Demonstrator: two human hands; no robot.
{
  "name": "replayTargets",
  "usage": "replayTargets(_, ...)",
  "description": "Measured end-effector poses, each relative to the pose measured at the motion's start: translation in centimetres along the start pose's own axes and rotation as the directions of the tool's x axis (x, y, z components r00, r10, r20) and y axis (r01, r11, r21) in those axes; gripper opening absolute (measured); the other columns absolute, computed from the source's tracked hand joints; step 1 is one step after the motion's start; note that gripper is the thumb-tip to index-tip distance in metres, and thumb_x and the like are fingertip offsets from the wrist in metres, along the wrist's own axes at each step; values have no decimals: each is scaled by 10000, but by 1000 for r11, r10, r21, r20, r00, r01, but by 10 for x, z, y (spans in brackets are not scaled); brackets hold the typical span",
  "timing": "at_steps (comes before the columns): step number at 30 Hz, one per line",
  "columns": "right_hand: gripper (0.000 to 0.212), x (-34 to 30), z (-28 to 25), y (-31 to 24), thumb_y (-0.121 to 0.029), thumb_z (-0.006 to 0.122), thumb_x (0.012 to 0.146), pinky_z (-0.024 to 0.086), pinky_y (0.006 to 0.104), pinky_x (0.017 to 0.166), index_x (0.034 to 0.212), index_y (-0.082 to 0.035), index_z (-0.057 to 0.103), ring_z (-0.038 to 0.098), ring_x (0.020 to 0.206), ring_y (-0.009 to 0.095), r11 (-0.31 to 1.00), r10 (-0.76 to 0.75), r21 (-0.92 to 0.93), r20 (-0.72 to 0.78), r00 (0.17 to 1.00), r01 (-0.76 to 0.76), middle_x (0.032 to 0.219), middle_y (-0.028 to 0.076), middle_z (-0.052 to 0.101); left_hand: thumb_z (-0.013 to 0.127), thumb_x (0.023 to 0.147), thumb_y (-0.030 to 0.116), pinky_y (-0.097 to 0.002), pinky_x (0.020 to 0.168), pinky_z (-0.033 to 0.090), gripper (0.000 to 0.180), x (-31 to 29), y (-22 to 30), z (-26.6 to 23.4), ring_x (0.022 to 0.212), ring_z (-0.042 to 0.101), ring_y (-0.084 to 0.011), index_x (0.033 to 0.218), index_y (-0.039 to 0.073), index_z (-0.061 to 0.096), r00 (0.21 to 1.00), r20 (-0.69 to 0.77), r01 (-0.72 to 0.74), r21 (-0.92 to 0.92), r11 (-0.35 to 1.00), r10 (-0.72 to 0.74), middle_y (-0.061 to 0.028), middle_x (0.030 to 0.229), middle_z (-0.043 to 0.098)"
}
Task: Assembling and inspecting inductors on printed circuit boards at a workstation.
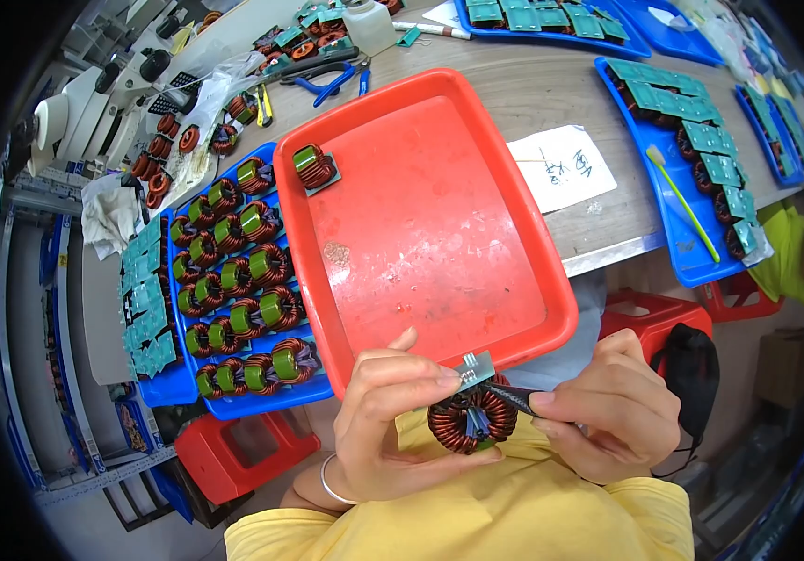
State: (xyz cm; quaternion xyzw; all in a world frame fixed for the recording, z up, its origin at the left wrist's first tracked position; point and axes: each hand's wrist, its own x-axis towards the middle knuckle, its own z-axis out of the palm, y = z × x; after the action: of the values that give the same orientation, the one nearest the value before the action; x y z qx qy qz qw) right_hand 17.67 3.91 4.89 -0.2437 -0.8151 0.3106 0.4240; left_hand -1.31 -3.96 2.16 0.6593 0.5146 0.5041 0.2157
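Observation:
My left hand is closed round a copper-wound toroidal coil, holding it in front of my chest near the tray's front edge. A small green circuit board with pale pins is fixed at the coil's upper side, by my left fingertips. Pinched in my right hand are black tweezers, whose tip meets the coil just under the board. The exact contact point is too small to make out. Another coil on a board sits in the far left corner of the red tray.
Left of the red tray, a blue tray holds rows of coils. Blue trays of boards stand at right, one with a yellow-green brush. Blue-handled pliers, a yellow cutter and a paper sheet lie on the table. Red stools stand below.

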Motion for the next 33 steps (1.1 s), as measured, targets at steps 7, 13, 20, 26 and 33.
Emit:
replayTargets(7, 292, 0, 1, 1, -33, 769, 582, 332, 229, 545, 860, -54, 680, 556, 554, 97, 1000, -19, -6, 3, 1000, 19, 734, 10, 653, 894, 443, 255, -458, 983, 335, 691, 1, 2, 0, 891, 509, -194, 991, 63, 522, 1000, 3, 0, 40, 999, 0, -67, 927, 515)
replayTargets(13, 298, -1, 1, 0, -39, 770, 584, 327, 234, 541, 868, -47, 681, 551, 551, 98, 999, -31, -24, 16, 999, 31, 738, 20, 654, 892, 446, 260, -454, 970, 351, 677, 0, 1, -1, 887, 506, -191, 985, 63, 535, 1000, 4, -7, 65, 998, 6, -62, 923, 517)
replayTargets(20, 293, -1, 2, 1, -51, 774, 587, 309, 231, 537, 864, -43, 680, 527, 531, 87, 997, -56, -51, 38, 998, 58, 728, 13, 647, 868, 527, 215, -457, 901, 417, 599, 5, 8, -1, 839, 560, -197, 1014, 52, 561, 999, -40, -9, 96, 995, 12, -65, 913, 565)
replayTargets(26, 296, -2, 8, 1, -60, 774, 594, 300, 232, 535, 871, -31, 675, 505, 512, 79, 989, -101, -108, 4, 995, 101, 736, 15, 649, 864, 530, 217, -442, 872, 434, 581, 7, 10, -1, 807, 552, -194, 1006, 40, 580, 999, -51, 6, 158, 987, 2, -62, 886, 567)
replayTargets(33, 291, -1, 10, 1, -60, 773, 589, 298, 232, 534, 860, -25, 673, 506, 504, 88, 989, -97, -115, 8, 995, 97, 719, 15, 645, 863, 527, 210, -452, 854, 448, 587, 9, 9, -3, 799, 552, -200, 1013, 33, 584, 999, -41, 18, 147, 989, -12, -66, 884, 567)
